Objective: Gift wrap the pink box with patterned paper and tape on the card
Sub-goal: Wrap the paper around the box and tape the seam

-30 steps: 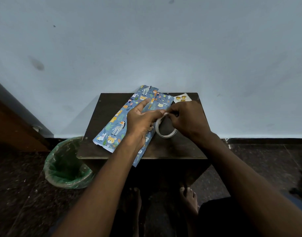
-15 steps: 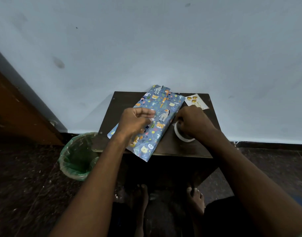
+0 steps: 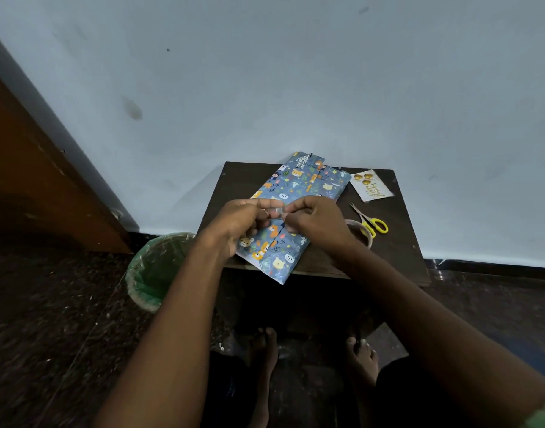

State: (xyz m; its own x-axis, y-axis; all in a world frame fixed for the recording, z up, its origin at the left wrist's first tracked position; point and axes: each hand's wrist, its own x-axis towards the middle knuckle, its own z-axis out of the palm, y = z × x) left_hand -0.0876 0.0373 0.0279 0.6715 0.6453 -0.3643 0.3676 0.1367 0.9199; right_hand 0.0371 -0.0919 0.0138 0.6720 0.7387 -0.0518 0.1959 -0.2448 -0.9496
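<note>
The box wrapped in blue animal-patterned paper lies diagonally on the small dark table, its near corner overhanging the front edge. Above its middle seam, my left hand and my right hand pinch a short clear piece of tape stretched between their fingertips. The pink box itself is hidden under the paper. The tape roll lies on the table just right of my right wrist, partly hidden. A small white card with gold print lies at the table's back right corner.
Yellow-handled scissors lie on the table between the card and the tape roll. A bin with a green liner stands on the floor left of the table. A pale wall is behind; a brown wooden door is at far left. My bare feet are under the table.
My right hand has left the tape roll and come up to meet my left hand; both now hold a piece of tape over the wrapped box. The camera view has shifted left.
</note>
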